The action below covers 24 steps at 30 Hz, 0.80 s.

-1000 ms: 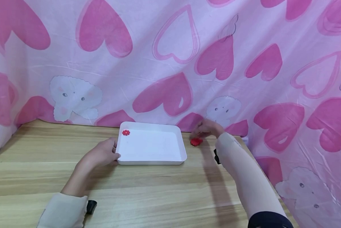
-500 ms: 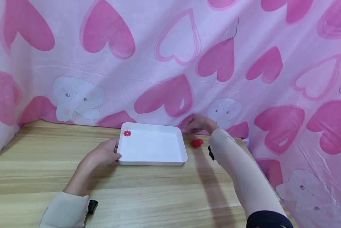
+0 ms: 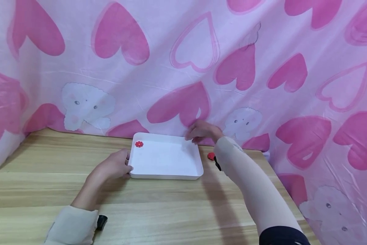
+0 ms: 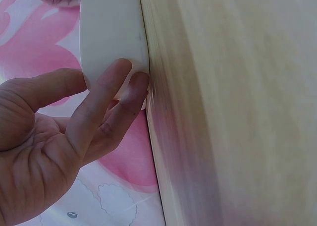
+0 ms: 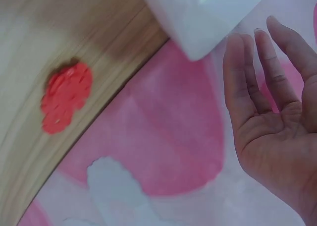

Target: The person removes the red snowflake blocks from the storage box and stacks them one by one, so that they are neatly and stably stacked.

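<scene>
A shallow white tray (image 3: 165,176) lies on the wooden table against the backdrop. My left hand (image 3: 115,165) grips its left side; in the left wrist view fingertips (image 4: 119,70) press the outer wall (image 4: 111,32). One red, notched, flower-shaped plastic disc (image 3: 139,144) sits in the tray's back left corner. At the back right corner hovers my right hand (image 3: 203,130), its fingers (image 5: 270,62) loosely extended in the right wrist view, where I see nothing between them. Several overlapping red discs (image 5: 67,97) lie on the table to the right of the tray, partly hidden by my right arm in the head view.
A pink heart-print cloth (image 3: 183,41) hangs right behind the table (image 3: 159,207) and along its right side. The table's back edge runs close behind the tray. Bare wood extends in front of the tray and to its left.
My right hand has moved left from above the red discs to the tray's back right corner. The left hand keeps its hold on the tray. The view has shifted slightly.
</scene>
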Each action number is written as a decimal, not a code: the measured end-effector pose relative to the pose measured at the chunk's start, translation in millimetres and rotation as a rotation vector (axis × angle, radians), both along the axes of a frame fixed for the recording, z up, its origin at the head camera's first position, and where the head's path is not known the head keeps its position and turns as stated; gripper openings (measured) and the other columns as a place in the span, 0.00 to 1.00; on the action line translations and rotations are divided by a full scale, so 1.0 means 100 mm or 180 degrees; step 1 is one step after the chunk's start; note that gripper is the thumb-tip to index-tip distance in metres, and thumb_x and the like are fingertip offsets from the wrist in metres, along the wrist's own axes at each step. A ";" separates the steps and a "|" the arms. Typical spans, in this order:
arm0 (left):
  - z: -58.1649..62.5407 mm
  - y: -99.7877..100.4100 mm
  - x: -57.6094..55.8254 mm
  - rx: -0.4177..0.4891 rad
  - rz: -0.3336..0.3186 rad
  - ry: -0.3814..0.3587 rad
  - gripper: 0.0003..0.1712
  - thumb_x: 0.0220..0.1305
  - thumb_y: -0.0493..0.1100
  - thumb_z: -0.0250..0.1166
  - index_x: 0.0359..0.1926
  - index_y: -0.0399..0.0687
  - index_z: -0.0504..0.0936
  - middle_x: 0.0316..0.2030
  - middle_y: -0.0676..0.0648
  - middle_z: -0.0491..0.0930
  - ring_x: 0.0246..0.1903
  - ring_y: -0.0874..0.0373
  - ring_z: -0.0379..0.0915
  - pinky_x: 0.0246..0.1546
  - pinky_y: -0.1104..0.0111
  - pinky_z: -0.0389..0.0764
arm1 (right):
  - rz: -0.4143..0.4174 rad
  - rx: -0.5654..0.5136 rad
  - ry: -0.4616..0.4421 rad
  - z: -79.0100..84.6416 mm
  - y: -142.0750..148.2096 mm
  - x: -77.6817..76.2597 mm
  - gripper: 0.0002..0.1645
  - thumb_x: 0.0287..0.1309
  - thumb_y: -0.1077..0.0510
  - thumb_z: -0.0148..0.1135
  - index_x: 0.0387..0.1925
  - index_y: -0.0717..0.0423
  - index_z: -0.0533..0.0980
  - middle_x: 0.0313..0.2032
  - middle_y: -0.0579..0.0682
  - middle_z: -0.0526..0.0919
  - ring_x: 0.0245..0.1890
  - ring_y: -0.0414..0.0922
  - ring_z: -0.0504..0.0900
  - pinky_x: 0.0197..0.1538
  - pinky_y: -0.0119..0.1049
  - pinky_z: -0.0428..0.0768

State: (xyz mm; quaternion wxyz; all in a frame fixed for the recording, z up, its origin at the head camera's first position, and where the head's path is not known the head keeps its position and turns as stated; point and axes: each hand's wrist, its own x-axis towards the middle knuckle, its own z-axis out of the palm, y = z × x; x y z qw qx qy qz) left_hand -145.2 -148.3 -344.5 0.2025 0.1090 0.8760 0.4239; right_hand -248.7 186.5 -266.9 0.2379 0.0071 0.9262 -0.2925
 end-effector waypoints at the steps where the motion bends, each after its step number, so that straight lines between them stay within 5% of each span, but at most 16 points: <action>1: 0.00 0.00 0.00 -0.0003 0.0003 0.0005 0.22 0.71 0.28 0.64 0.61 0.22 0.70 0.47 0.32 0.81 0.41 0.48 0.81 0.43 0.59 0.91 | 0.0019 -0.0015 0.0015 -0.01 -0.05 0.00 0.09 0.68 0.58 0.72 0.47 0.57 0.88 0.43 0.57 0.87 0.39 0.52 0.84 0.62 0.52 0.87; 8: 0.02 0.00 0.00 0.0035 -0.0004 0.0031 0.21 0.71 0.27 0.64 0.60 0.22 0.70 0.46 0.32 0.82 0.40 0.49 0.82 0.42 0.59 0.91 | -0.0012 -0.0065 0.0119 -0.09 -0.36 -0.04 0.09 0.66 0.58 0.75 0.46 0.57 0.89 0.47 0.56 0.90 0.45 0.56 0.89 0.53 0.45 0.91; 24: 0.01 0.01 0.00 0.0003 -0.0009 0.0074 0.22 0.71 0.28 0.65 0.61 0.22 0.70 0.47 0.33 0.82 0.41 0.48 0.81 0.43 0.59 0.90 | 0.0224 -0.0150 -0.0259 -0.07 -1.06 -0.05 0.23 0.69 0.58 0.72 0.63 0.58 0.83 0.53 0.53 0.90 0.55 0.57 0.90 0.60 0.46 0.89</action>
